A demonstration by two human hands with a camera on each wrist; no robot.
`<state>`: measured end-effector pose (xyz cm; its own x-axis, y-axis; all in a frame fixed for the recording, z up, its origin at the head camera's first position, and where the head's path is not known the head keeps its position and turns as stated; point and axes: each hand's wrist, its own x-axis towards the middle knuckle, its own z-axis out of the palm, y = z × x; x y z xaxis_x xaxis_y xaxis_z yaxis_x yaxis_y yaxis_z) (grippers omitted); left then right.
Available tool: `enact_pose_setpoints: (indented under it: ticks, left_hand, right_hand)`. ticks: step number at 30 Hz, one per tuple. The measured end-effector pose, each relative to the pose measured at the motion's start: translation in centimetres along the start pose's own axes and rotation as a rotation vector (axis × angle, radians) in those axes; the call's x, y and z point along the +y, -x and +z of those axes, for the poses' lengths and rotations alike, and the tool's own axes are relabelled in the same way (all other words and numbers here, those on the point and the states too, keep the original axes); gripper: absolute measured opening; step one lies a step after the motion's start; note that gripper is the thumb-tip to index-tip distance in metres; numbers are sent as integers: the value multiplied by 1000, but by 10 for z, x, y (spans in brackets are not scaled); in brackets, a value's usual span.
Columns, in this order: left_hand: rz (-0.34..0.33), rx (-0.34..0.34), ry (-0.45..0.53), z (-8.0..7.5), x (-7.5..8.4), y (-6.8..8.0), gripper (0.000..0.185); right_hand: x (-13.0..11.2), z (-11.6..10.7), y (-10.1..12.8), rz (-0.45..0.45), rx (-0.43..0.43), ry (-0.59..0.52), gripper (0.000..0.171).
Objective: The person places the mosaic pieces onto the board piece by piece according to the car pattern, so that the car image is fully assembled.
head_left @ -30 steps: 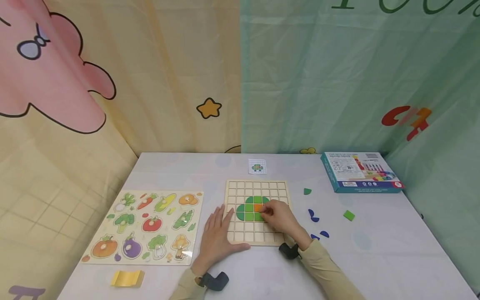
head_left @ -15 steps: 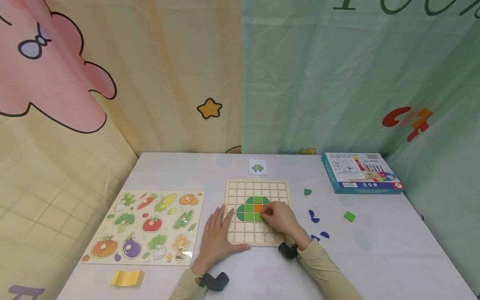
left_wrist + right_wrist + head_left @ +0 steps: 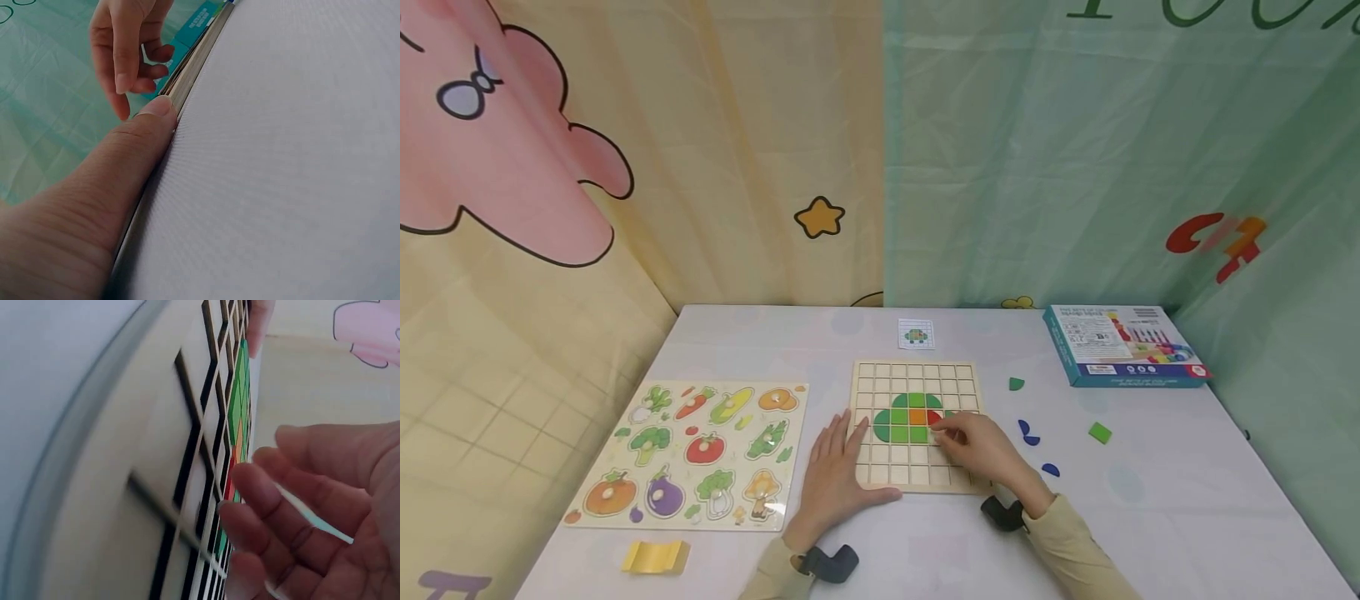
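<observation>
A wooden grid board (image 3: 880,473) lies on the table, holding a cluster of green tiles (image 3: 898,433), an orange square tile (image 3: 917,417) and a red rounded tile (image 3: 933,417). My left hand (image 3: 835,475) rests with straight fingers along the board's left side, its thumb (image 3: 125,150) against the near edge. Over the cluster's right end is my right hand (image 3: 988,446), its fingertips right beside the red tile and partly covering a green piece. In the right wrist view those fingers (image 3: 262,494) are loosely bent, thumb apart, with nothing between them.
Right of the board lie a green quarter-round piece (image 3: 1017,384), a green square (image 3: 1100,432) and blue half-rounds (image 3: 1051,470). A pattern card (image 3: 916,334) is behind the board. A vegetable puzzle (image 3: 745,492), a yellow block (image 3: 655,557) and a game box (image 3: 1123,346) stand around.
My right hand has drawn back to the right, its fingers loosening, and the red tile beside the orange one now shows. My left hand has stayed in place.
</observation>
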<state>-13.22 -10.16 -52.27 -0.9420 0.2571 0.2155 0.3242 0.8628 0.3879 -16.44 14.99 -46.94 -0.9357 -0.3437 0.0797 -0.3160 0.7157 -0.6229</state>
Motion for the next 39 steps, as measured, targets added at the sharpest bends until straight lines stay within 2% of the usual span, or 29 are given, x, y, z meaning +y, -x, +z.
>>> enact_pose_setpoints:
  ticks: [6,16,22,26,30,39]
  left_hand:
    - [-1,-5,-4,1,0,0,117]
    - [-8,-16,1,0,0,0,118]
    - [-1,1,11,0,1,0,117]
    - [3,2,14,1,0,0,118]
    - [3,2,5,3,-2,0,118]
    - [-4,0,-3,1,-1,0,117]
  right_hand:
    - [26,-27,22,36,94,-35,12]
    - [77,-77,64,197,246,74,16]
    - [101,-97,80,301,315,170,22]
    - [116,-105,86,368,300,173,26]
    - [126,-109,88,420,249,163,33]
    - [129,-110,87,505,195,139,34]
